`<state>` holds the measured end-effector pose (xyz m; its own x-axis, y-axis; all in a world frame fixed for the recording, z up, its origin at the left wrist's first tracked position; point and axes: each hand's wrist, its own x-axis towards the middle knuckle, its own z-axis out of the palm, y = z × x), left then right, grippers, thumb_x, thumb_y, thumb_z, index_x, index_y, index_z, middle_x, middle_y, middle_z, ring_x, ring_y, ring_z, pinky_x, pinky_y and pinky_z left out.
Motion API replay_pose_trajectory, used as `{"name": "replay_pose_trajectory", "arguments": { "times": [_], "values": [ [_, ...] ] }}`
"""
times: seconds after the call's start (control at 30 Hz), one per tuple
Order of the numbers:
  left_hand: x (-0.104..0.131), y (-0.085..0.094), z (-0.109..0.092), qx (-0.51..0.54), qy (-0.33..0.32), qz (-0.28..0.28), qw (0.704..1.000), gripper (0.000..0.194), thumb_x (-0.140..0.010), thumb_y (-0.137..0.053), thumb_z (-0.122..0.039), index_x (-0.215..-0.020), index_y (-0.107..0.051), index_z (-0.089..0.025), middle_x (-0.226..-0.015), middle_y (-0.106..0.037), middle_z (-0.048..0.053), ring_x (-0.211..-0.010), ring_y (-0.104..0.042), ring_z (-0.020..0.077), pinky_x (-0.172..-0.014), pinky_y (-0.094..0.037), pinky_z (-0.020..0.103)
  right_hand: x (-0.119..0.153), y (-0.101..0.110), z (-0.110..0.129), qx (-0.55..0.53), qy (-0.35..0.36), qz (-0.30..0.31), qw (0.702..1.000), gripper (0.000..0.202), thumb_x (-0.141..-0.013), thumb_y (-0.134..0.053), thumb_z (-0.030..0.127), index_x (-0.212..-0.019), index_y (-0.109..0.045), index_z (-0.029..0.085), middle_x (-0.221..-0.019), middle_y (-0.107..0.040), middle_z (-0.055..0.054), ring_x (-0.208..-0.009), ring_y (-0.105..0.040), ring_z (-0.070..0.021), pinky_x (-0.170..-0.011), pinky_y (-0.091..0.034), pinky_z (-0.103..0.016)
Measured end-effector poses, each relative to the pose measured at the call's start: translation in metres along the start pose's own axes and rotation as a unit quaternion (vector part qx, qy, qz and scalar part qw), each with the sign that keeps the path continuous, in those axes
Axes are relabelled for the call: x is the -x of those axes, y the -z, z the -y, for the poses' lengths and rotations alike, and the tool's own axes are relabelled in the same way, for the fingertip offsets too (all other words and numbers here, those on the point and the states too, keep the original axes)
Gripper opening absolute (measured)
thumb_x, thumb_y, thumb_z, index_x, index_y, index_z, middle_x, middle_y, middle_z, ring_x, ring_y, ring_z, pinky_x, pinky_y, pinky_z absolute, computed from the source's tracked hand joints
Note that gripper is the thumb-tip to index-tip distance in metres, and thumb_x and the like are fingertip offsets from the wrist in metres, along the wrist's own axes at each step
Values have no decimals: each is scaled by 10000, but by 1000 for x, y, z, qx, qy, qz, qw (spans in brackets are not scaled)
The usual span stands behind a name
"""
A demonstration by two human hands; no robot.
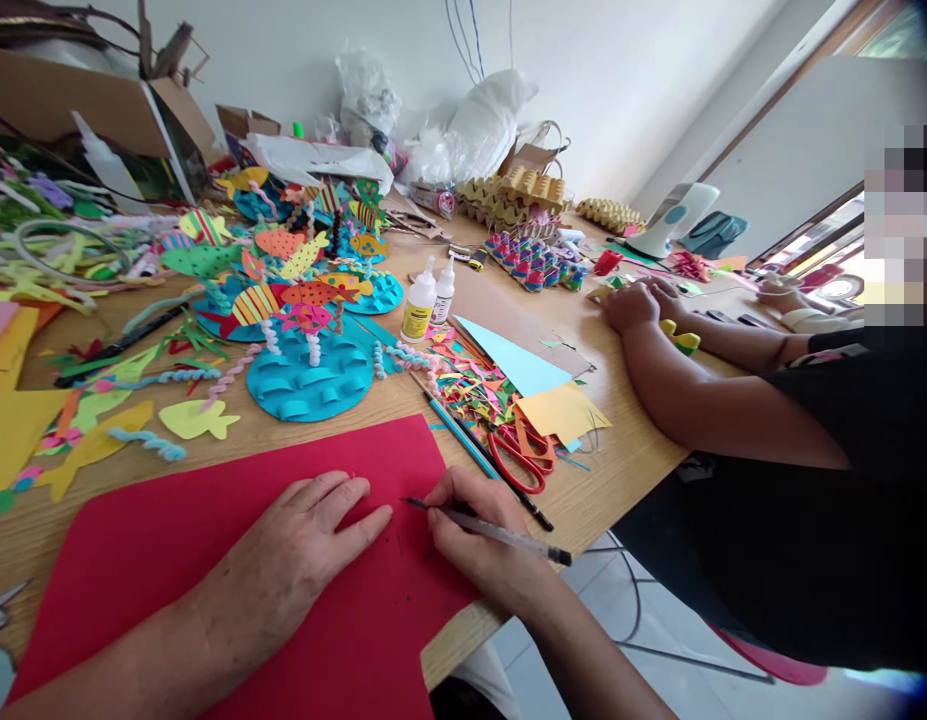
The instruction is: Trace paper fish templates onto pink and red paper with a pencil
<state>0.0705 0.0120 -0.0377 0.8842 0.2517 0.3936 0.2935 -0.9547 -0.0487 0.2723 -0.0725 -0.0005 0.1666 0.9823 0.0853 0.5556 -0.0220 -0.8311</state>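
A large red sheet (170, 540) lies on the table at the near edge. My left hand (305, 550) rests flat on it, fingers spread, holding nothing. In my right hand (478, 540) is a pen (508, 535), pinched between thumb and fingers, its tip at the sheet just right of my left fingertips. A few small dark marks show on the red surface. Beyond the sheet stands a blue paper disc (311, 385) with curled strips and paper fish. Red-handled scissors (521, 458), a black pencil (534, 508) and a blue pencil (463, 440) lie right of the sheet.
Two glue bottles (419, 305) stand behind colourful paper scraps (470, 385). Light blue paper (508, 355) and yellow paper (564, 410) lie farther right. At the right a person in black leans arms (658, 385) on the table. Egg cartons (508, 200) are stacked near the wall.
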Motion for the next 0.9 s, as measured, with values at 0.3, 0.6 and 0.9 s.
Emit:
{"name": "replay_pose_trajectory", "arguments": {
  "times": [0.3,0.6,0.9],
  "values": [
    [3,-2,-1,5,15,5,1000,610,-750,-333,61,-1196,-588,-269,-1132,-584,70,-1069,-502,238,-882,-461,379,1,0,-1,-13,-14,-4,1000,111,-672,-463,111,-652,-542,187,-499,-443,70,-465,-406,-79,-471,-320,-183],
    [-3,3,0,-5,-1,-10,1000,586,-751,-325,63,-1151,-621,-245,-1085,-604,86,-1026,-530,247,-838,-474,375,0,0,1,-1,-5,-4,1000,122,-660,-459,92,-648,-536,187,-513,-450,70,-470,-403,-77,-477,-320,-179],
    [1,-3,-1,2,10,2,1000,602,-766,-308,53,-1179,-610,-263,-1118,-604,81,-1049,-519,245,-860,-474,385,0,0,1,-1,-12,-5,1000,116,-667,-466,103,-652,-542,190,-504,-447,71,-461,-398,-79,-467,-313,-182]
  ]
}}
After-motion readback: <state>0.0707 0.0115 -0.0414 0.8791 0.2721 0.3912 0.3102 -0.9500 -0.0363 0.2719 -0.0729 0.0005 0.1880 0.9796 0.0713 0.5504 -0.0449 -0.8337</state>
